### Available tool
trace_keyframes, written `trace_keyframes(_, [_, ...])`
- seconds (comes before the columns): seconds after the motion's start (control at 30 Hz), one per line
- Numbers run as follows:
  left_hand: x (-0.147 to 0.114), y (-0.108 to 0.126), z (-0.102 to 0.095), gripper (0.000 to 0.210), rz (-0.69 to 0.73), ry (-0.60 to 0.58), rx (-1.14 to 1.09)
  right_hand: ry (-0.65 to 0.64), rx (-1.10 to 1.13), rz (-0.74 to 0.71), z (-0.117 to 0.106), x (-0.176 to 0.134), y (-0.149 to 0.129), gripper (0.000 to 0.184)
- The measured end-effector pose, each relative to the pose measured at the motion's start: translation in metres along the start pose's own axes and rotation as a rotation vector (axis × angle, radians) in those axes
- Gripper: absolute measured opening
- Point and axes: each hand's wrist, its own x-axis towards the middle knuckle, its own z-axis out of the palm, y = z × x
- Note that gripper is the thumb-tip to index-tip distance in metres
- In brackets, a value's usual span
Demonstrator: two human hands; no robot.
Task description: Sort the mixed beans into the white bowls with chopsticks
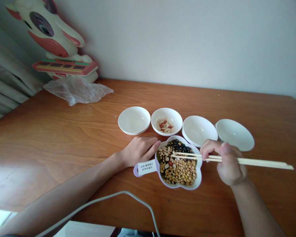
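My right hand (228,161) holds a pair of wooden chopsticks (256,161), whose tips reach into a flower-shaped dish (199,176) with a short handle and a paper label (147,167). Mixed beans (182,171) fill it: yellow soybeans, black beans, small green beans, pale peanut halves and a reddish piece. Whether the tips grip a piece, I cannot tell. Beside the dish's left rim rests my left hand (140,149), fingers curled, index finger touching the rim. Behind stands a white bowl (171,113) with several peanut pieces (164,125) in it.
Three other white bowls, a left one (134,120), a middle one (199,130) and a right one (235,134), share the row. A crumpled plastic bag (76,90) lies before a cow-shaped toy keyboard (64,65). A white cable (124,192) crosses the table's front edge.
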Motion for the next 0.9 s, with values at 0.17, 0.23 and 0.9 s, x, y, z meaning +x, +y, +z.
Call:
trace_keyframes(0.17, [0.000, 0.001, 0.000, 0.040, 0.013, 0.021, 0.017, 0.054, 0.043, -0.022, 0.006, 0.001, -0.001, 0.059])
trace_keyframes(0.23, [0.001, 0.001, 0.000, 0.040, 0.014, 0.023, 0.017, 0.067, 0.056, -0.024, 0.007, 0.001, -0.001, 0.060])
trace_keyframes(0.9, [0.001, -0.001, 0.001, 0.040, 0.004, 0.009, 0.015, 0.677, 0.261, 0.003, 0.026, 0.016, -0.010, 0.070])
